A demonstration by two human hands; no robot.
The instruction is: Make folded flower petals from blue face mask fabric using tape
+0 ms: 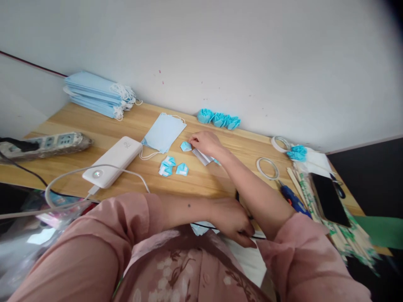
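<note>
My right hand (205,142) reaches over the table with its fingers pinched together at the right edge of a small folded blue piece (185,146). A white strip (202,157) lies beneath that hand, with a bit of blue beside it. Closer to me are more folded blue pieces (166,166) and a single one (182,169), with white patches on them. My left hand (233,220) is crossed under the right forearm, low by my lap. Its fingers are curled near a thin dark cord; what they hold, if anything, is hidden.
Blue face masks (94,94) are stacked back left, near a single mask (165,132), a power bank (113,162) and a power strip (59,142). Blue paper flowers (218,119) stand by the wall. Tape rolls (267,168), a glue gun (292,198) and a phone (329,200) lie right.
</note>
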